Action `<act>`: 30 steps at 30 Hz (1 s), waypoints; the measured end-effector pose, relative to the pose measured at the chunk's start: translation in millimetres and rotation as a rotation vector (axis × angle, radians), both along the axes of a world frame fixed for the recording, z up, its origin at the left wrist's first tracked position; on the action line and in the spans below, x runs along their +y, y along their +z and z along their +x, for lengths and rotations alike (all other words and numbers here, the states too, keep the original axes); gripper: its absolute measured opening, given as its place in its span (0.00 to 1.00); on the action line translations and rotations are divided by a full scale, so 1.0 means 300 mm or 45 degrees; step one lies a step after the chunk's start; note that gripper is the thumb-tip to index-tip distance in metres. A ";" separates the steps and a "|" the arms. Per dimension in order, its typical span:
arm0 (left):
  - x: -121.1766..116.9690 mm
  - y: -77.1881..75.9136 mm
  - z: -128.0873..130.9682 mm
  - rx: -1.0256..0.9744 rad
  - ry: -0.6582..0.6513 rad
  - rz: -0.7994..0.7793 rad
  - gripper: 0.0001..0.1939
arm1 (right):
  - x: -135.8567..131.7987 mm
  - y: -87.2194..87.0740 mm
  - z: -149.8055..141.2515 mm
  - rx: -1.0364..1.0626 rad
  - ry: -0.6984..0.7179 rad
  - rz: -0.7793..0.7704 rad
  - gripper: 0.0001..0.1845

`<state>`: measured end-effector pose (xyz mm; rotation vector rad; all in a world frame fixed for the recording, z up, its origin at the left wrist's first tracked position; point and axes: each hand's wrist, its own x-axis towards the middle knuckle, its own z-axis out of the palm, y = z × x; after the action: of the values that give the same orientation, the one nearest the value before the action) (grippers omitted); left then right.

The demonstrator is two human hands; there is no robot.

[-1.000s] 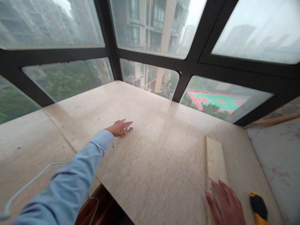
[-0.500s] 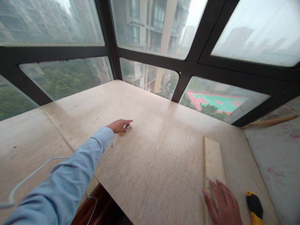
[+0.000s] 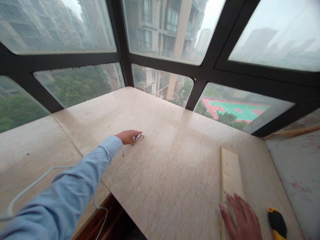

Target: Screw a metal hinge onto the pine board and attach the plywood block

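Note:
My left hand (image 3: 127, 136), at the end of a light blue sleeve, reaches out over the stone-patterned top, fingers drawn together at a small shiny metal piece (image 3: 137, 137). Its exact kind is too small to tell, and the fingers partly cover it. A small screw (image 3: 123, 153) stands or lies just below that wrist. My right hand (image 3: 242, 218) lies over the near end of a pale wooden board (image 3: 231, 170), with its fingers stretched out and apart. Small dark holes or screw heads show on the board beside the fingertips.
A black and yellow tool handle (image 3: 277, 221) lies right of my right hand. A white cable (image 3: 37, 178) runs across the left side and over an open gap (image 3: 117, 220) in the top's front edge. Dark-framed windows (image 3: 160, 61) border the back; a flowered wall (image 3: 297, 176) stands right.
The view has shifted slightly. My left index finger, which pointed out straight, is now lowered toward the metal piece. My right hand stays on the board.

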<state>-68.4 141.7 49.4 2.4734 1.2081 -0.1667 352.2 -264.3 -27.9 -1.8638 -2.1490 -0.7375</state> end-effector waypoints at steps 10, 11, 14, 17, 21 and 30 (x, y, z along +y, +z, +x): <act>-0.024 0.008 0.018 0.129 -0.114 0.135 0.30 | -0.003 -0.012 0.000 -0.022 0.004 0.014 0.17; -0.026 0.004 0.017 0.126 -0.122 0.150 0.29 | -0.003 -0.012 -0.002 -0.025 0.006 0.027 0.17; -0.029 -0.009 0.017 0.113 -0.156 0.214 0.27 | 0.000 0.000 -0.007 -0.060 0.044 0.054 0.16; -0.030 -0.018 0.022 0.068 -0.188 0.277 0.26 | 0.002 0.008 -0.004 -0.114 0.091 0.066 0.17; -0.032 -0.026 0.032 -0.019 -0.149 0.328 0.26 | -0.001 -0.019 -0.001 -0.061 0.031 0.045 0.16; -0.160 0.025 0.181 -1.155 0.385 -0.280 0.24 | 0.009 -0.040 -0.044 0.309 -0.187 0.038 0.27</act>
<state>-14.1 93.7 57.1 1.7737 1.0296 0.7727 339.0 -261.6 -40.0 -1.9974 -1.8600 -0.5347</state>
